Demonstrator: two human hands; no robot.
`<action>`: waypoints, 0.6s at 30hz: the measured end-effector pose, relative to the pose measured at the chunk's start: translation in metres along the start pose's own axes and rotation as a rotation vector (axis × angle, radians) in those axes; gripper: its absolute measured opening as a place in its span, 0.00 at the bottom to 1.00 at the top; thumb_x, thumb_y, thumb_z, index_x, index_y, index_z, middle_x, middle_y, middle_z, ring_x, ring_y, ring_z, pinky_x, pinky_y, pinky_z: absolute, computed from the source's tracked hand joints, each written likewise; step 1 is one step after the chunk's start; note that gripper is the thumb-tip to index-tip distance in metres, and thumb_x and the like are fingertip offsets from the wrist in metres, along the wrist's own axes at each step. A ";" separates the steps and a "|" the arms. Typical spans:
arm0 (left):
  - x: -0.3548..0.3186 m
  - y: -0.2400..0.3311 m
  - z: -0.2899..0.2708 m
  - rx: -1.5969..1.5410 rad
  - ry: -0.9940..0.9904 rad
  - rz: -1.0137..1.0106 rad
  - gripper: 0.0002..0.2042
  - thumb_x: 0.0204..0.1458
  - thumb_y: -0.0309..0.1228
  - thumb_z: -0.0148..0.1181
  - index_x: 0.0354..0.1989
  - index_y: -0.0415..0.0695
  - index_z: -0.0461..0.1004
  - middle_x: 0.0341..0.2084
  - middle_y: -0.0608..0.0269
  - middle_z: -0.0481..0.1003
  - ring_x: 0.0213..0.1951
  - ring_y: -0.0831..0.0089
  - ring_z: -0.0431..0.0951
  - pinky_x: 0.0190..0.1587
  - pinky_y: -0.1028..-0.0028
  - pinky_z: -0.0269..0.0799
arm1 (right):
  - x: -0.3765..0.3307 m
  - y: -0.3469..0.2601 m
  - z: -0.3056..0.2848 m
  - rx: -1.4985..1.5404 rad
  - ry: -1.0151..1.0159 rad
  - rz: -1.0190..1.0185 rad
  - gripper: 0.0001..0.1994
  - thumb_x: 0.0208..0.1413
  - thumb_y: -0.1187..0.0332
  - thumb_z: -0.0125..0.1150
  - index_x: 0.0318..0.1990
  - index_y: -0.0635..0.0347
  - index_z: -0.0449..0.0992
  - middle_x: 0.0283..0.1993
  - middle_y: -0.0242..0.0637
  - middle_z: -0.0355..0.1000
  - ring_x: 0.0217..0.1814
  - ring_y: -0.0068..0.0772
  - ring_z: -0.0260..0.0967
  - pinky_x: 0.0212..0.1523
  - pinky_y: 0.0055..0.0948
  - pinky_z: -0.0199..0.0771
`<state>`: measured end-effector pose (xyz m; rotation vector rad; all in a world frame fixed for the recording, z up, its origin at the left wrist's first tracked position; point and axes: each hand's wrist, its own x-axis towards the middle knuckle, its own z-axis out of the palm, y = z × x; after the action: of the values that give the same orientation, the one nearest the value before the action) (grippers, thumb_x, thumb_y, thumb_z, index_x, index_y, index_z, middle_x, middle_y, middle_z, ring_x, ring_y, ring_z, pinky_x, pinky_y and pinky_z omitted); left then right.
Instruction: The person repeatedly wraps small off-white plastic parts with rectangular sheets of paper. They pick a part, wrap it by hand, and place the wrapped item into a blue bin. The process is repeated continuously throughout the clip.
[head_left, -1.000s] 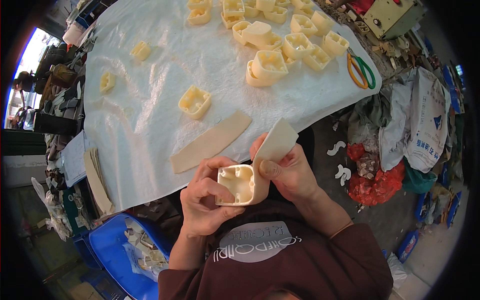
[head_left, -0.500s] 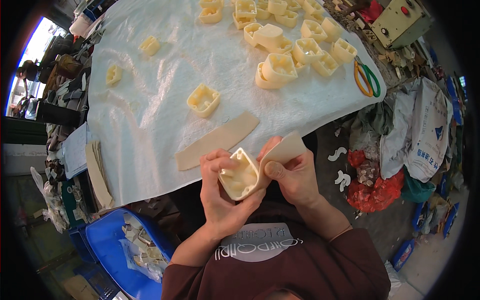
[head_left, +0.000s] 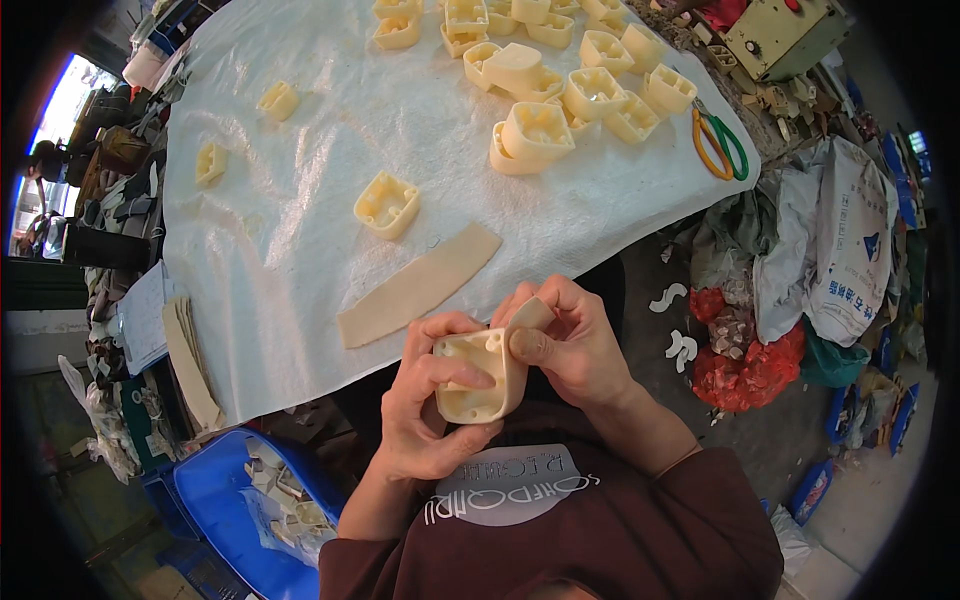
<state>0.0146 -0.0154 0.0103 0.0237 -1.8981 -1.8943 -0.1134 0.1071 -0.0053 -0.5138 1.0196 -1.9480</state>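
My left hand (head_left: pixel 425 415) grips a cream hollow moulded piece (head_left: pixel 470 385) close to my chest. My right hand (head_left: pixel 570 345) presses a cream flat strip (head_left: pixel 520 340) around that piece's side, thumb on the strip. A second long cream strip (head_left: pixel 415 285) lies on the white cloth-covered table (head_left: pixel 300 220) just beyond my hands. One single moulded piece (head_left: pixel 385 203) sits past the strip, and several more (head_left: pixel 560 85) are grouped at the table's far side.
Green and yellow scissors (head_left: pixel 718 140) lie at the table's right edge. A blue bin (head_left: pixel 225 495) with cream scraps stands lower left. Bags and red sacks (head_left: pixel 750 360) clutter the floor on the right. A stack of strips (head_left: pixel 190 360) hangs at the left edge.
The moulded piece has been turned in my left hand and the strip in my right hand has been folded tighter around its side.
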 end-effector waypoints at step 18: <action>0.007 -0.002 0.019 0.304 0.183 0.005 0.36 0.35 0.19 0.68 0.55 0.40 0.56 0.46 0.54 0.65 0.52 0.59 0.67 0.53 0.64 0.66 | -0.005 -0.003 0.011 -0.069 -0.132 -0.168 0.09 0.49 0.73 0.64 0.30 0.60 0.66 0.40 0.33 0.57 0.41 0.19 0.57 0.43 0.21 0.64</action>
<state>0.0016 -0.0002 0.0117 0.2773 -2.0344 -1.5265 -0.1051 0.1070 0.0035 -0.7778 0.9885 -2.0014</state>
